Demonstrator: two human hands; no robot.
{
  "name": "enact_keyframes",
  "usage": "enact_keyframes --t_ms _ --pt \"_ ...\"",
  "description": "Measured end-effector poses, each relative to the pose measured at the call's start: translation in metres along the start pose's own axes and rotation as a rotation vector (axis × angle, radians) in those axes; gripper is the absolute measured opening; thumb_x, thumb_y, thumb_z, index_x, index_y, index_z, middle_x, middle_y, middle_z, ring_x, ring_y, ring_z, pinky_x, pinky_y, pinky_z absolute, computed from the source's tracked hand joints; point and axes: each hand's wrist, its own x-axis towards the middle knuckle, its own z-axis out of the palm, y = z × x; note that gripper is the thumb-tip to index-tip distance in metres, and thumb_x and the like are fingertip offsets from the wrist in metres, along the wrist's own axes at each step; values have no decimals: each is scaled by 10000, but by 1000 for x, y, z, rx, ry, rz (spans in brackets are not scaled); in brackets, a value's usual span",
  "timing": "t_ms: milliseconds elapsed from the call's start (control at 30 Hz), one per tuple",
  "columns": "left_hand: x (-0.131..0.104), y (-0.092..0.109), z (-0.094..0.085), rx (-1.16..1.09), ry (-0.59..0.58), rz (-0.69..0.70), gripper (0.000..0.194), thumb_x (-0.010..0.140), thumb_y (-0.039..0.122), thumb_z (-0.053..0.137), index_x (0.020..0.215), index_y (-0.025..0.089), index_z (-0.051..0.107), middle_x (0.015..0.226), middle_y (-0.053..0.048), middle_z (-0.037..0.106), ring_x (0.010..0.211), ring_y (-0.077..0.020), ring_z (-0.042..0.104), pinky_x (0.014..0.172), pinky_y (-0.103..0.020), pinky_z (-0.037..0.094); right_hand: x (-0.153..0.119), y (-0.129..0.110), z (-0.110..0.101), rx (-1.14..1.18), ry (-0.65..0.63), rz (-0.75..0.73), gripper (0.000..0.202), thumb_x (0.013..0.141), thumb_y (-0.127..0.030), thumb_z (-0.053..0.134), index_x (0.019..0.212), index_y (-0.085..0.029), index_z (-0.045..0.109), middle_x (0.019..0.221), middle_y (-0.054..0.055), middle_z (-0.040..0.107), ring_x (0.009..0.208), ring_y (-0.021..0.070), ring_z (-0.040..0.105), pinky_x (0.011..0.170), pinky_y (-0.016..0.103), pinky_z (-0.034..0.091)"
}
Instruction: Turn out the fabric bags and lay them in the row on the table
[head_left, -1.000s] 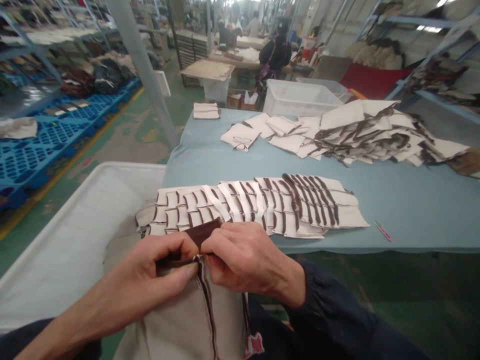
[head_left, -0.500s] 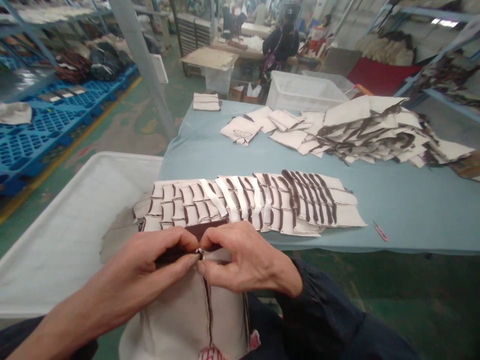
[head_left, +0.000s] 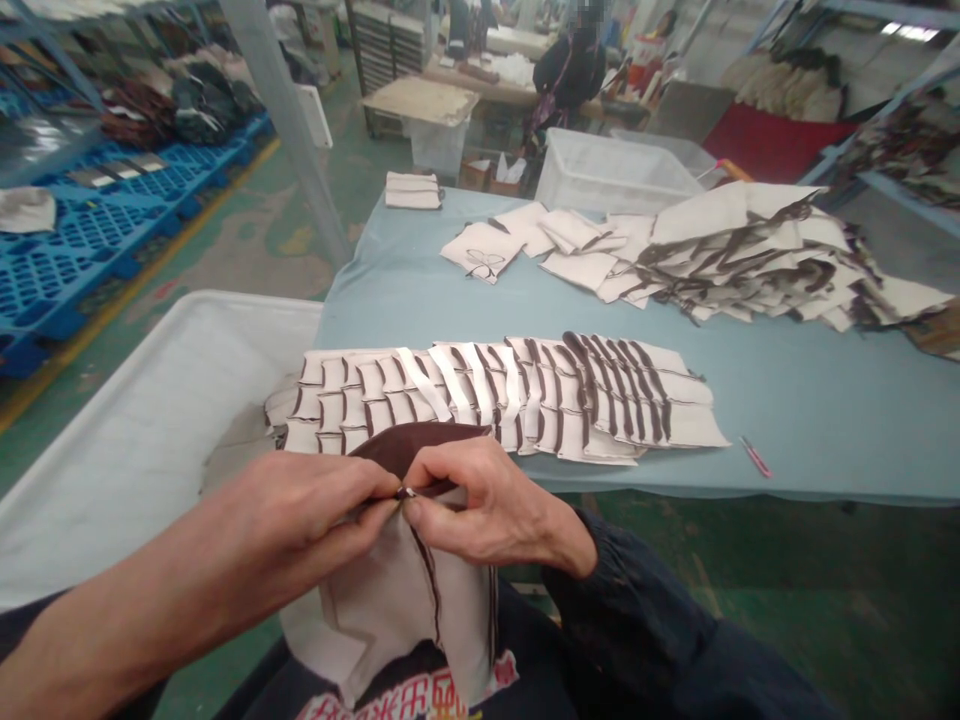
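Observation:
Between my two hands, close to my body, hangs a cream fabric piece [head_left: 390,600] with dark brown seams and a brown edge band. My left hand [head_left: 315,500] pinches its top edge at the seam between thumb and fingers. Right beside that pinch, my right hand [head_left: 480,500] grips the same edge, its fingertips almost touching the left ones. The small dark and light bit at the fingertips is too tiny to make out. Just beyond my hands, a long overlapping row of cream pieces with brown edges [head_left: 360,395] lies along the table's near side.
On the blue-covered table [head_left: 810,400] lie red-handled snips [head_left: 756,457], a heap of cream pieces [head_left: 750,260] and a small folded stack [head_left: 413,191]. A white bin [head_left: 90,490] stands at left. Further back are a clear tub [head_left: 615,175] and a person [head_left: 570,75].
The cream piece has been raised and its brown band now arches open above my hands. Its lower end has lifted, showing more of the printed lettering on my clothing.

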Motion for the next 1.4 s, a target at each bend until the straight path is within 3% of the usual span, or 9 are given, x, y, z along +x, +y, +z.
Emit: enact_keyframes --t_ms 200,333,467,600,667,800,967,1167,1400 --pt "-8 4 6 3 48 -43 189 1061 185 601 967 236 757 725 74 756 587 -85 702 586 -247 424 -4 -1 4 29 8 5 94 878 -239 628 794 -204 651 702 -50 615 603 88 525 592 223 389" --pt "-13 3 12 -110 74 -208 161 997 205 632 926 257 766 713 95 724 584 -80 627 581 -228 388 -6 -2 6 28 -5 50 51 856 -239 652 820 -206 666 712 -49 626 597 93 521 582 228 389" --pt "-9 -3 23 -538 33 -525 229 931 336 595 737 226 645 645 65 578 580 -110 515 530 -210 371 -6 1 11 -52 26 10 76 870 -254 674 810 -208 666 681 -54 604 588 98 497 606 247 403" --pt "-14 -11 36 -916 -35 -669 239 938 423 582 803 227 565 714 63 481 631 -115 417 546 -198 366 -7 7 17 -117 45 -24 101 898 -259 706 816 -214 668 705 -42 629 631 113 530 645 250 434" --pt "-19 -12 36 -942 -74 -662 270 954 459 619 836 226 554 758 56 492 675 -119 430 573 -192 384 -8 9 19 -107 36 -41 114 932 -270 717 841 -210 683 715 -41 637 636 113 541 645 247 427" --pt "-21 -5 24 -758 -153 -669 358 900 531 701 801 229 534 723 54 489 652 -122 427 539 -200 358 -8 7 19 -106 -8 -123 139 1005 -281 720 892 -203 695 749 -33 666 646 114 548 651 247 427" --pt "-22 -1 17 -622 -113 -655 364 957 542 663 812 210 633 694 45 528 611 -125 463 509 -203 367 -7 3 19 -142 18 -167 106 1066 -253 695 993 -181 721 840 11 761 715 130 644 683 246 473" --pt "-29 -5 13 -363 -29 -423 278 1035 358 616 845 227 772 711 36 716 624 -126 635 565 -199 464 -8 5 26 -338 77 -212 108 1067 -214 637 1005 -190 721 861 36 807 732 158 698 689 274 492" --pt "-26 -2 -1 -204 -31 -221 207 1007 230 596 868 240 749 697 84 706 592 -77 624 556 -183 431 -7 -2 32 -440 102 -242 148 1081 -226 613 982 -198 720 799 21 784 685 159 684 654 283 465"
